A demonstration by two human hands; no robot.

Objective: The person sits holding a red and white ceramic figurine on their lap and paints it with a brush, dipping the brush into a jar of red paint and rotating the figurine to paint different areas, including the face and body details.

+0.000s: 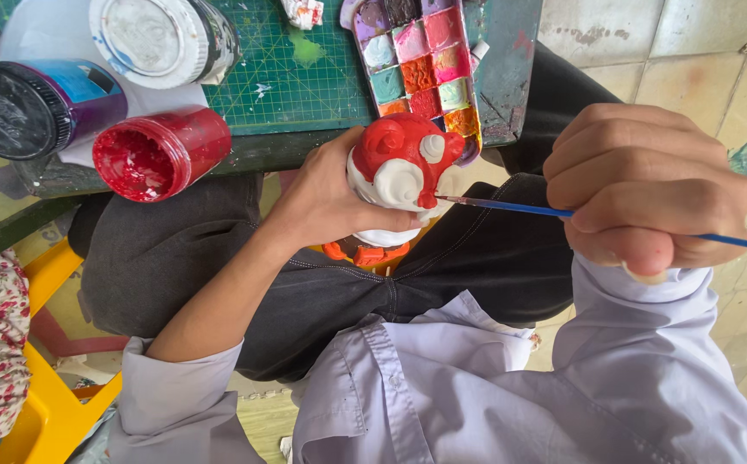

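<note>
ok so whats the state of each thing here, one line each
left hand: shut on figurine
right hand: shut on brush
figurine: part red, part white
brush: tip touching figurine
red paint jar: open, on its side
purple jar: lid on
palette: wells filled

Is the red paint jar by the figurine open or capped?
Open: the red paint jar shows no lid, its mouth faces the camera, and red paint coats the inside.
</note>
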